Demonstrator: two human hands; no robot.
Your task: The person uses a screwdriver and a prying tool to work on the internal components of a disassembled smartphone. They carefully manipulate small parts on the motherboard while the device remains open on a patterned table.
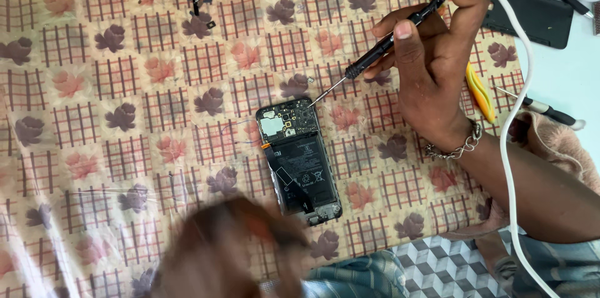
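Your right hand (437,67) grasping a black screwdriver (381,48), tip on the opened phone (300,160), your left hand (219,254) blurred, grip unclear, patterned cloth (125,117) beneath.

1 opened phone (299,160) lies back-up near the middle of the patterned cloth (125,85); its screen faces down, unseen. On its black battery (304,173): a label face, rectangular, black with small pale markings and symbols. 1 dark strip crosses it slantwise from the upper left to the lower right.

1 flat black rectangular slab (531,17) at top right, half on the cloth, half on the white surface; cannot tell whether it is a screen or a cover.

No packages or signs seen.
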